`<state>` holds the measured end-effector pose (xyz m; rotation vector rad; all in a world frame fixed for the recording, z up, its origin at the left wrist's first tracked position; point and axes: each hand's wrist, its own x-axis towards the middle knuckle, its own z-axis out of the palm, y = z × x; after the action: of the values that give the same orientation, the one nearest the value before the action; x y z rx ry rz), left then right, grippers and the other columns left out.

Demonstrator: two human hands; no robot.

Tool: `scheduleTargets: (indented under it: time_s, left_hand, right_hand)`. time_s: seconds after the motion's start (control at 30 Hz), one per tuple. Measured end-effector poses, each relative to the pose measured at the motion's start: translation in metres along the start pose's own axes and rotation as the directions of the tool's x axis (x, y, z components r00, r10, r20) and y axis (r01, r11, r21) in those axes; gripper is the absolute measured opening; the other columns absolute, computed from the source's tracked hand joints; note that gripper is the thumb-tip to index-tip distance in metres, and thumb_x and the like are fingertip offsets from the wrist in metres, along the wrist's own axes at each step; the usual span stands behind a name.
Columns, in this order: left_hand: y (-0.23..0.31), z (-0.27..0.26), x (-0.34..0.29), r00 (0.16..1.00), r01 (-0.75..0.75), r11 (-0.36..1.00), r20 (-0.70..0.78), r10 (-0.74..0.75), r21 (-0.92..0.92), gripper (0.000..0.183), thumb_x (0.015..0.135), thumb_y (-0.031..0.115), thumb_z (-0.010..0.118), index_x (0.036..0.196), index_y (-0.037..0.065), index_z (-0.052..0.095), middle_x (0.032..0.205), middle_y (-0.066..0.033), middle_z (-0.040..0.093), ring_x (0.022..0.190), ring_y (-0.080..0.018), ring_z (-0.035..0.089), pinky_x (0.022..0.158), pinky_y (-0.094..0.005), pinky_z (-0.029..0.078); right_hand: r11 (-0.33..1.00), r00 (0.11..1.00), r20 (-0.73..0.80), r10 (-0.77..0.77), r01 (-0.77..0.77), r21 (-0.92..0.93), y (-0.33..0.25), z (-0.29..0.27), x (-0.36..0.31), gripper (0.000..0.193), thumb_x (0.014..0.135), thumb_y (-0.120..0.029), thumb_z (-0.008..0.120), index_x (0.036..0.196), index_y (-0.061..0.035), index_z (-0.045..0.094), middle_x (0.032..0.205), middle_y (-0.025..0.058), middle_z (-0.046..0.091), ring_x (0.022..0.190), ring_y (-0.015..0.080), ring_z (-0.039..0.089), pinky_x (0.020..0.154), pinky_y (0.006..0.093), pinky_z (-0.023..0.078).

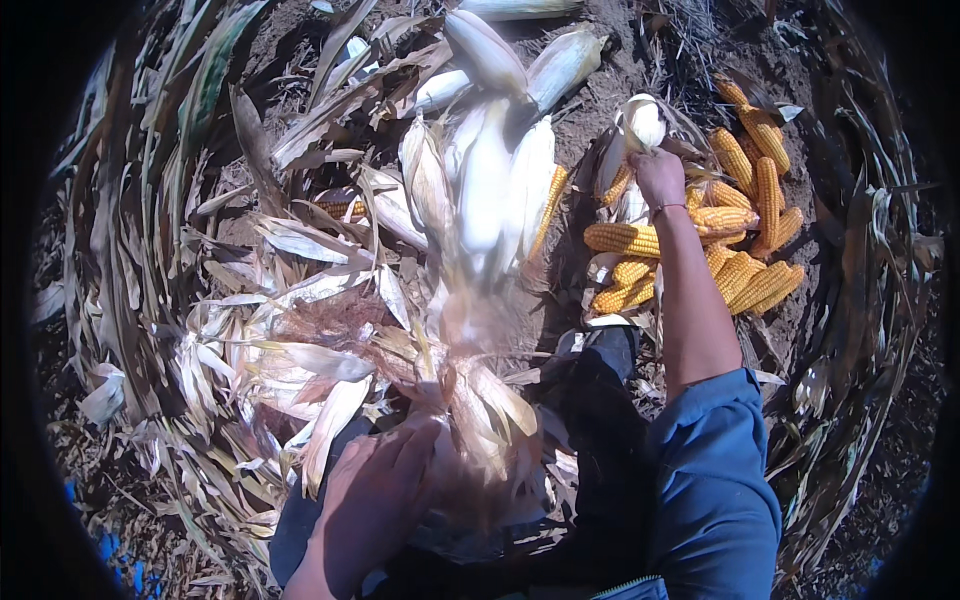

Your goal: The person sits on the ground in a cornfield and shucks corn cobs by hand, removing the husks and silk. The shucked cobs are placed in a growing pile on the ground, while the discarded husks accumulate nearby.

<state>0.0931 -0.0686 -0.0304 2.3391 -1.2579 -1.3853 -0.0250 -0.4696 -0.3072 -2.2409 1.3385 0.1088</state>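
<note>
My left hand (375,480) is low in the picture, its fingers curled against a bundle of dry corn husks (485,410) that is partly blurred. Farther off to the right, my right hand (660,180) is closed at the edge of a pile of bare yellow corn cobs (735,280). A pale husk (645,122) sticks out just beyond its fingers, and one cob end (617,186) shows beside it. What the right fingers grip is hidden. Between the hands, ears of corn in whitish husks (485,190) lie together; yellow kernels (550,205) show along their right side.
Loose husks and brown corn silk (335,315) cover the ground at the left. More husked ears (565,65) lie at the far middle on bare soil. Dry stalks and leaves (130,230) line the left side, and others (870,330) the right. My dark shoe (612,348) is near the cobs.
</note>
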Motion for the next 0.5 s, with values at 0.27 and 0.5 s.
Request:
scheduleTargets:
  time_s: [0.27, 0.5]
  left_hand:
    - [-0.007, 0.023, -0.047, 0.997, -0.068, 0.997, -0.023, 0.070, 0.047, 0.051, 0.079, 0.019, 0.068, 0.125, 0.004, 0.050, 0.104, -0.0134, 0.063, 0.094, -0.0304, 0.061, 0.084, -0.0409, 0.046]
    - [0.007, 0.025, -0.063, 0.929, -0.057, 0.995, -0.370, 0.025, -0.078, 0.080, 0.077, 0.015, 0.073, 0.142, 0.004, 0.028, 0.123, -0.0227, 0.054, 0.112, -0.0362, 0.054, 0.097, -0.0423, 0.040]
  right_hand:
    - [0.500, 0.950, 0.292, -0.110, -0.201, 0.842, -0.129, -0.112, -0.105, 0.006, 0.084, -0.002, 0.053, 0.082, -0.0006, 0.058, 0.057, -0.0027, 0.046, 0.039, 0.0050, 0.036, 0.033, 0.0219, 0.023]
    - [0.513, 0.867, 0.345, -0.361, -0.124, 0.849, -0.180, -0.175, -0.254, 0.027, 0.085, 0.001, 0.050, 0.110, 0.0028, 0.060, 0.070, -0.0032, 0.054, 0.053, 0.0025, 0.043, 0.045, 0.0173, 0.032]
